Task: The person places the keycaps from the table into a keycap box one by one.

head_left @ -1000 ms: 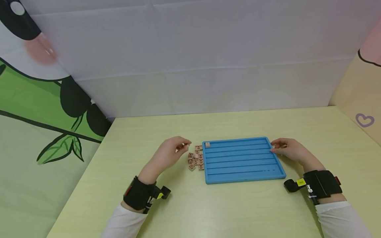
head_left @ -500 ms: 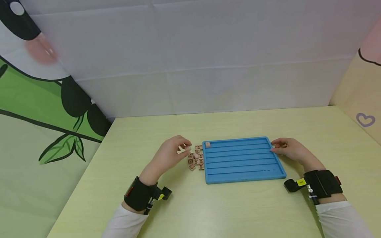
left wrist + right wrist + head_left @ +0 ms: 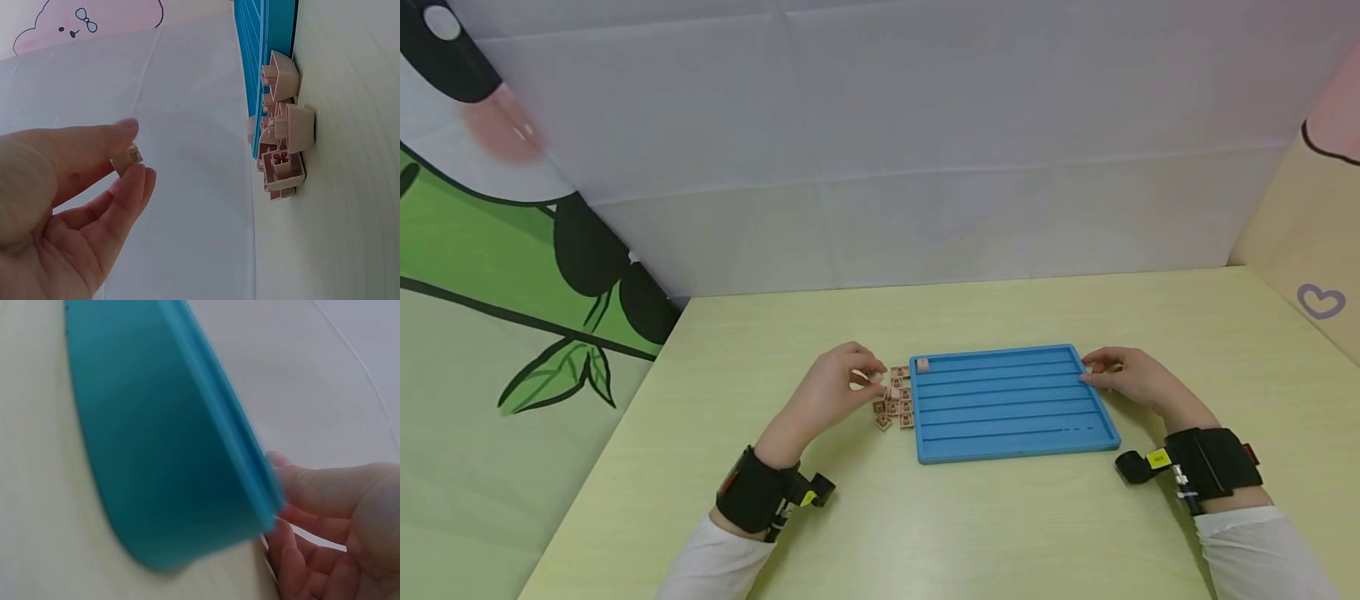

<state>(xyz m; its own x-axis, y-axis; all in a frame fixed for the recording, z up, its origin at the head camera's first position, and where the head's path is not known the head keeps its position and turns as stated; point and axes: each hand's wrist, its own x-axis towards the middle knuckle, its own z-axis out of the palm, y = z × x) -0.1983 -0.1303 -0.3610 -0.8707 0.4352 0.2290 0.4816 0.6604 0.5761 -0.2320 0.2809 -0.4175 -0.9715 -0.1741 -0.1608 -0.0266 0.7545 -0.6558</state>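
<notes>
Between thumb and fingertips my left hand (image 3: 829, 385) pinches a small pinkish keycap (image 3: 127, 160), held in the air left of the blue ridged tray (image 3: 1007, 406). Beside the tray's left edge lie several loose keycaps (image 3: 893, 408); in the left wrist view some keycaps (image 3: 300, 128) show their hollow undersides and stems. One keycap (image 3: 922, 365) sits in the tray's far left corner, in the top row. My right hand (image 3: 1129, 377) grips the tray's right rim near its far corner, the thumb on the rim and the other fingers partly hidden.
Everything stands on a pale wooden table (image 3: 985, 525). A white cloth wall (image 3: 925, 217) rises behind its far edge, with printed cartoon panels at both sides. Each wrist wears a black camera strap (image 3: 756, 492).
My left hand has shifted very slightly right, closer to the loose keycaps, with the pinched keycap still in it. The right hand and the tray look the same.
</notes>
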